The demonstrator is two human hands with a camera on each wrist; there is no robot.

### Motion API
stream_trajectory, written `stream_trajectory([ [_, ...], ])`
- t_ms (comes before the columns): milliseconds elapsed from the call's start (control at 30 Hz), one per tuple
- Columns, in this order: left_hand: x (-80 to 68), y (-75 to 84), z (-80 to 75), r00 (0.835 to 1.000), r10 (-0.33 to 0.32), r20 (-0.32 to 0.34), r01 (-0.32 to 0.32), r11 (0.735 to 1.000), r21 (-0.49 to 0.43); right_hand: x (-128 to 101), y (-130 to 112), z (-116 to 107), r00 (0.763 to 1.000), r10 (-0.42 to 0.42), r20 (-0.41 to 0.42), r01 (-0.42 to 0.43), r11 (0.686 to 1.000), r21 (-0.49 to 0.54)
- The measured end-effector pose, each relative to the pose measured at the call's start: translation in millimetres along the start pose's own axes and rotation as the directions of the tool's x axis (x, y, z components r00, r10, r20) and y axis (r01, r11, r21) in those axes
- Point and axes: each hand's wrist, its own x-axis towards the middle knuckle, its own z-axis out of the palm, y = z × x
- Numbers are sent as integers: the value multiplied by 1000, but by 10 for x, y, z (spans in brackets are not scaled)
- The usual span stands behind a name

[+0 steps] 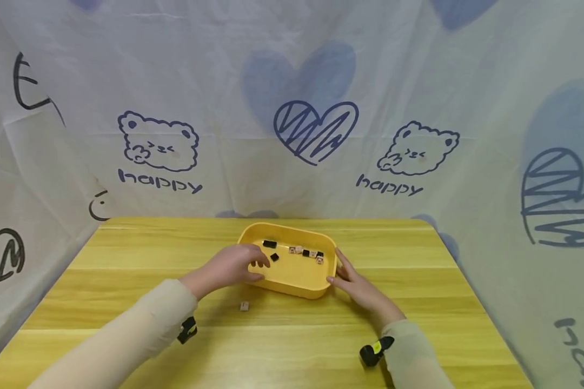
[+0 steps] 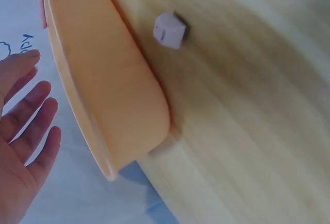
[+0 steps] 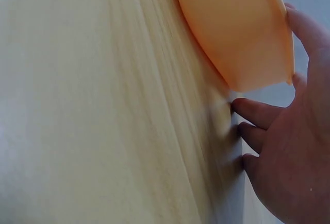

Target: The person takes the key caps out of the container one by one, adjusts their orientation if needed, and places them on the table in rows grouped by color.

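Observation:
A yellow plastic tray [image 1: 292,276] with rounded corners stands on the table, holding several small black and whitish pieces. My left hand [image 1: 236,265] is over its left end, fingers loosely bent, near a black piece [image 1: 274,257]. In the left wrist view the left hand's fingers [image 2: 33,126] are spread, with nothing seen between them. My right hand [image 1: 357,286] holds the tray's right end; in the right wrist view its lower fingers [image 3: 258,113] reach down beside the wall. A small white keycap-like piece [image 1: 244,306] with a dark mark lies outside, in front of the tray.
The wooden-topped table [image 1: 292,340] ends at a white cloth backdrop [image 1: 233,156] printed with hearts and bears. Inside the tray, whitish pieces [image 1: 319,260] cluster to the right and black pieces [image 1: 270,244] lie by the back wall. Each wrist carries a black camera [image 1: 370,354].

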Motion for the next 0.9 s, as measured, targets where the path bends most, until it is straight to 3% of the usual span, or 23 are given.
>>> stream_trajectory([
  [333,498,-19,-55,990,31,134,-42,996,74,-23,62,-56,1000,-4,2,4,999,40],
  [633,773,-83,-16,971,-17,239,5,999,49,-26,46,-10,1000,-13,25,12,999,48],
  [900,1001,-135,52,946,6,323,-33,996,80,-7,22,-23,1000,-2,16,2,999,43],
])
